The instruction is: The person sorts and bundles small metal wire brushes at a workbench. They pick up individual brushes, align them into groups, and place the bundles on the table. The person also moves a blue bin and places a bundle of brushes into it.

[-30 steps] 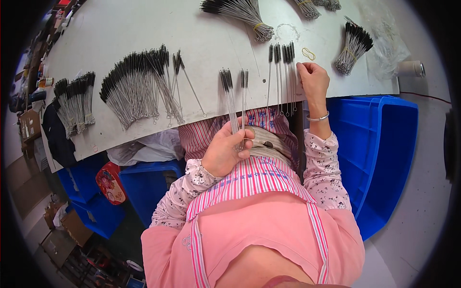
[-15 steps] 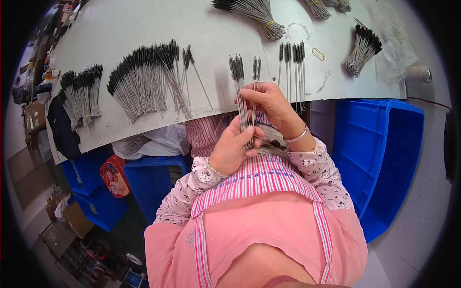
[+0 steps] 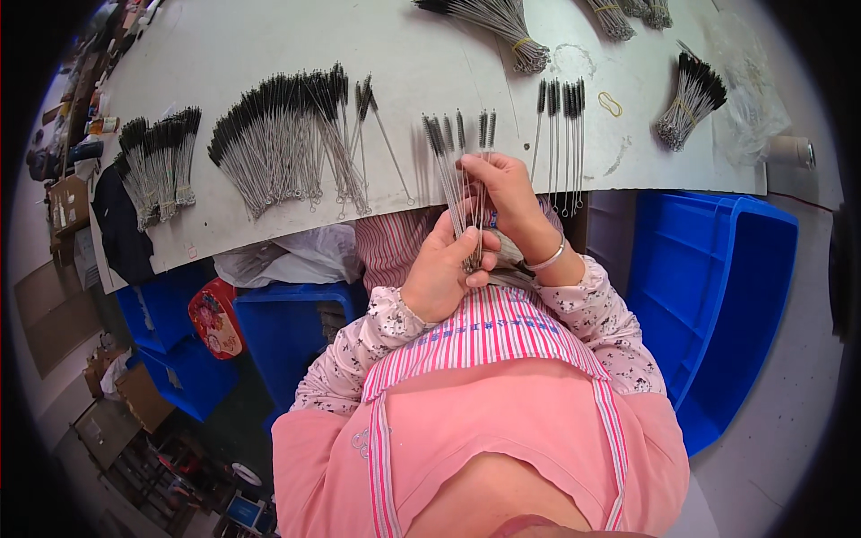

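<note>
Several thin wire brushes (image 3: pixel 450 184) with black bristle tips stand fanned out, tips up, in front of me. My left hand (image 3: pixel 441 276) is closed round their looped lower ends. Higher up, my right hand (image 3: pixel 511 197) pinches wires of the same brushes between thumb and fingers; its other fingers are partly hidden behind them. Just right of my right hand, a short row of loose brushes (image 3: pixel 558 143) lies at the table's near edge. To the left, a large spread of brushes (image 3: pixel 282 143) covers part of the white table (image 3: pixel 377 36).
Bundled brushes (image 3: pixel 161 166) lie far left, with more banded bundles (image 3: pixel 689 100) at the right and back. A yellow rubber band (image 3: pixel 610 104) rests near a clear plastic bag (image 3: pixel 749 90). Blue crates (image 3: pixel 708 296) stand below the table on both sides.
The brush tips in my hands have spread apart, with one now standing between the two groups. My right hand has shifted slightly along the wires. The whole view has moved a little.
</note>
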A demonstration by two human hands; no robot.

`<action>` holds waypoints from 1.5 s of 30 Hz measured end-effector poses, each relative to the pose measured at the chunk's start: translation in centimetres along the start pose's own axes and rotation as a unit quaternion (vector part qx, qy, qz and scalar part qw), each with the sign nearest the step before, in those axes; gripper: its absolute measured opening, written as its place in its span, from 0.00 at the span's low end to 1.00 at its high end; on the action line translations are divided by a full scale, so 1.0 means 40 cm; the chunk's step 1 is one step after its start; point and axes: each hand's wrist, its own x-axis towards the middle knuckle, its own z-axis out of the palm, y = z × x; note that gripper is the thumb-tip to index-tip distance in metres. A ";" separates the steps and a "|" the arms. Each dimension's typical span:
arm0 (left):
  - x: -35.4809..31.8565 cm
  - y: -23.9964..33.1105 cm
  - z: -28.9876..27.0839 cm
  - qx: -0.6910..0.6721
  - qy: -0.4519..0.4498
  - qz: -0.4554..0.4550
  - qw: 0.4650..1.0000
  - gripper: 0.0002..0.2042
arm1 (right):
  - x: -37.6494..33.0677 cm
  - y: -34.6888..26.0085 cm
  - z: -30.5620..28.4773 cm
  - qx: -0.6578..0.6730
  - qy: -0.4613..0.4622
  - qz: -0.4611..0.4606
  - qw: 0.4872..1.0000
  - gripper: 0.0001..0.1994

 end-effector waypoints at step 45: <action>0.000 0.022 -0.035 -0.136 -0.109 -0.087 0.981 0.17 | -0.027 -0.007 0.007 0.077 -0.052 0.165 0.982 0.14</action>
